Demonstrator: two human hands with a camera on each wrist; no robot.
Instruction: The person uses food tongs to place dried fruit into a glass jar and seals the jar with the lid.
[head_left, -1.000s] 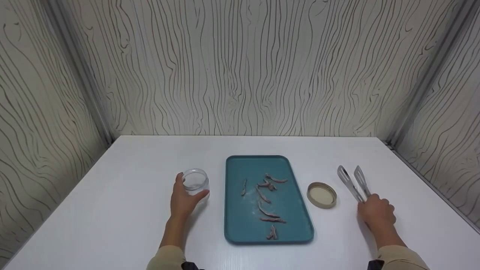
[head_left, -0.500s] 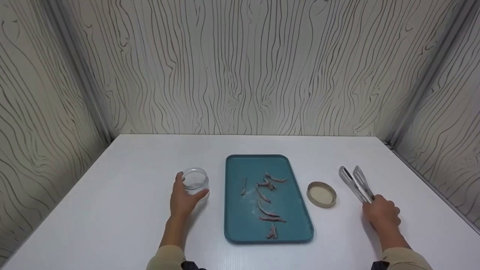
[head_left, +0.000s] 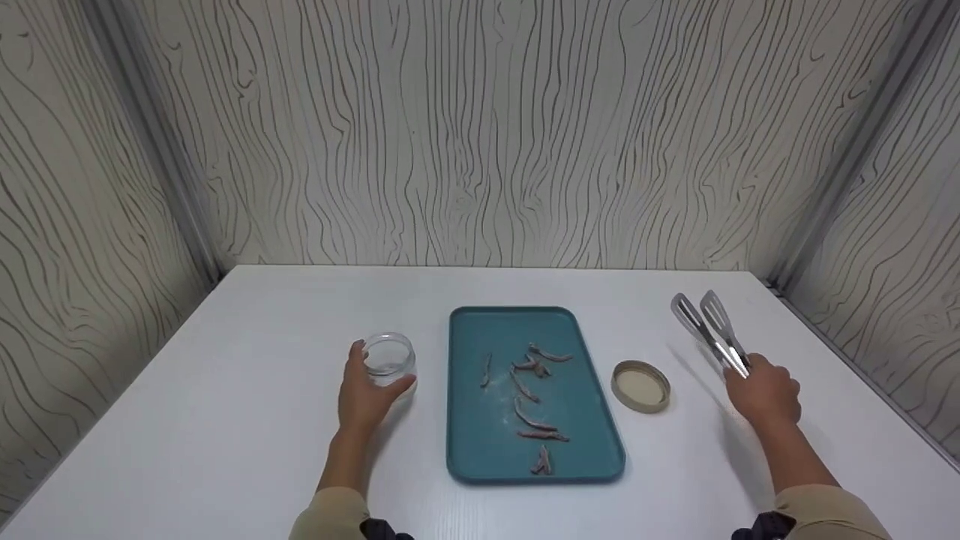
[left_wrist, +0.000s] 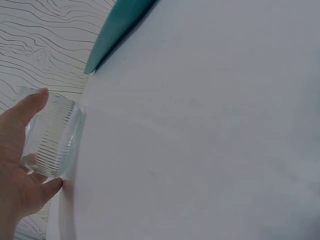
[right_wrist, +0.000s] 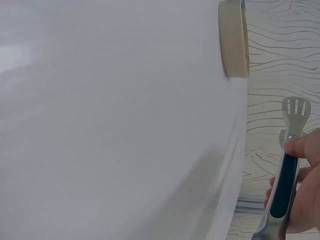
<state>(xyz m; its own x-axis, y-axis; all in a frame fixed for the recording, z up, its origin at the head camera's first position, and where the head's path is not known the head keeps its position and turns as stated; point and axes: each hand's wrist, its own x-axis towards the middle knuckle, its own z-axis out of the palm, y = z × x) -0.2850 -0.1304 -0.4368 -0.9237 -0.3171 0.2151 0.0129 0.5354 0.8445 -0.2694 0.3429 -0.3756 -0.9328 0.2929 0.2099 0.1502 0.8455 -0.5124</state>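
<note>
My left hand (head_left: 365, 394) holds a clear glass jar (head_left: 390, 356), its fingers and thumb wrapped around the jar's side. In the left wrist view the ribbed jar (left_wrist: 52, 135) stands on the table without a lid. My right hand (head_left: 765, 394) grips metal tongs (head_left: 709, 330) above the table at the right, their two slotted ends spread apart. A dark blue strip on the tongs' handle (right_wrist: 285, 185) shows in the right wrist view. Between the hands lies a teal tray (head_left: 480, 457) bearing several thin, brownish, dried-looking strips (head_left: 541, 435).
A round beige lid (head_left: 641, 386) lies inner side up between the tray and my right hand. The white table (head_left: 225, 420) reaches back to patterned wall panels (head_left: 480, 135) on three sides.
My right hand has lifted the tongs off the table, and they now hang above it, with a shadow below. My left hand and the jar have stayed in place.
</note>
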